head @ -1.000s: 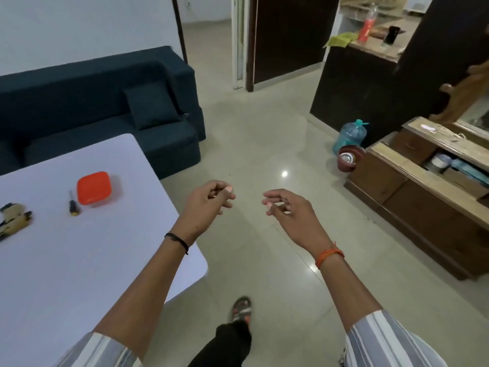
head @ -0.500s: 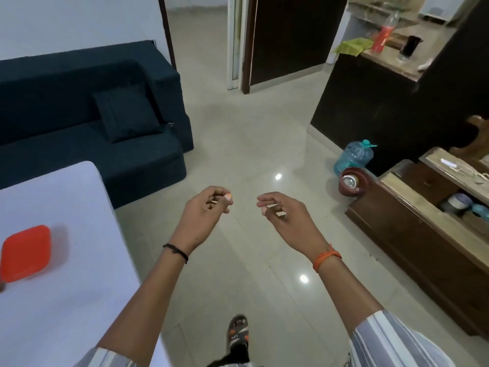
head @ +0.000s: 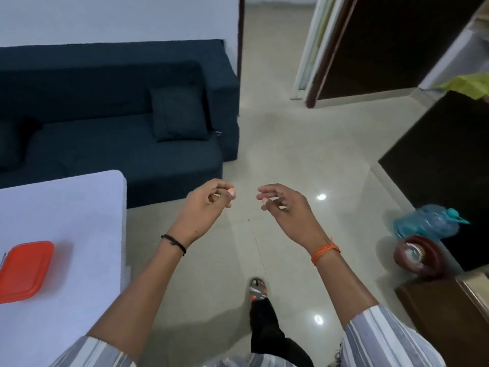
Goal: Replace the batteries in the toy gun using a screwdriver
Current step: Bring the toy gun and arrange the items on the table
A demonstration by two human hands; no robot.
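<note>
Nearest the camera, the person's striped sleeves (head: 391, 337) frame both forearms, and one sandalled foot (head: 258, 288) stands on the tiled floor (head: 277, 160) beside the white table (head: 79, 207).

The left hand (head: 203, 205) and right hand (head: 284, 205) hang over the floor, off the table's right edge, fingers loosely curled. Neither seems to hold anything. A small pinkish spot shows at the thumb tip of each, too small to tell whether it is a nail or an object.

On the table, the red lidded box (head: 25, 271) lies at the left edge of view, well in from the table's right edge. A thin sliver just left of it may be the screwdriver; this cannot be confirmed. The toy gun is out of view, so its place cannot be told.

Beyond stand the dark blue sofa (head: 119, 115) and a doorway (head: 397, 49).

The likely risk: with the person standing away from the table and looking elsewhere, a reach back could be blind, nudging the box or rolling the tool off the edge. A water jug (head: 426, 221) and red bowl (head: 418, 256) on the floor at right could be kicked in a sideways step.
</note>
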